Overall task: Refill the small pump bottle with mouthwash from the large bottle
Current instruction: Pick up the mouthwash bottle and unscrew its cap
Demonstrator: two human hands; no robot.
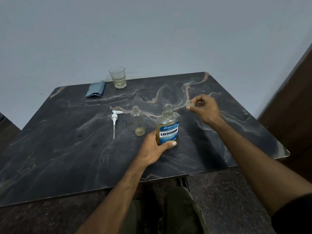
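The large bottle stands upright on the dark marbled counter, uncapped, and is gripped near its base by the left hand; the thumb lies across the bottom of the blue label, while the other fingers are hidden behind the bottle. Yellowish liquid is seen in it, though the level is hard to make out behind the label. The right hand is held just right of the bottle's neck, and a clear cap is pinched between thumb and fingertips; the cap is translucent and partly covered, so its shape is only loosely made out. The small bottle stands open just left of the large one, not touching it, and appears nearly empty, with perhaps a trace of liquid at the bottom. The white pump lies flat on the counter further left, its tube pointing toward the near edge. Near the far edge a glass is seen with a little pale liquid in it, and a folded blue cloth lies beside it. Both forearms are cut off by the lower frame edge, and the counter's left corner is cropped.
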